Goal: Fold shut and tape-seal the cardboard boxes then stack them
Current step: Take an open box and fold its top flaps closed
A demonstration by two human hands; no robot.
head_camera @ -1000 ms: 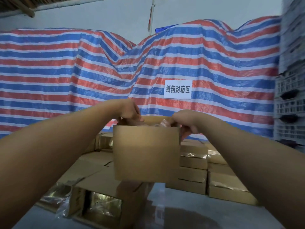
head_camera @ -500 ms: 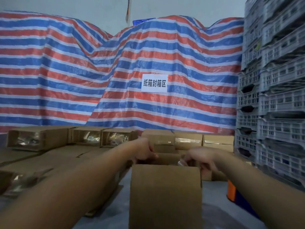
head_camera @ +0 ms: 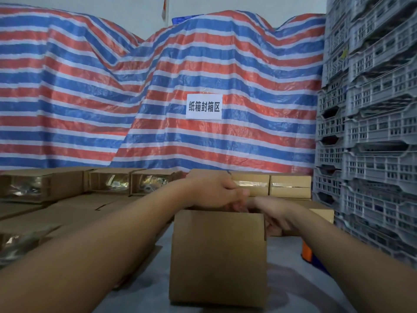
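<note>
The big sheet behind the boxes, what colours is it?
The sheet has red, blue and white stripes, shown in the head view.

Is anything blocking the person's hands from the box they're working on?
Nothing visible does. The left hand and right hand are already at the top far edge of the cardboard box.

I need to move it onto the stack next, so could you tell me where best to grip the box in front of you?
Take the box by its two upright side walls, one hand from each side. It stands upright on the table, its sides are flat and parallel, and both are free. Both the left hand and the right hand are busy at the top, so avoid lifting it there.
</note>
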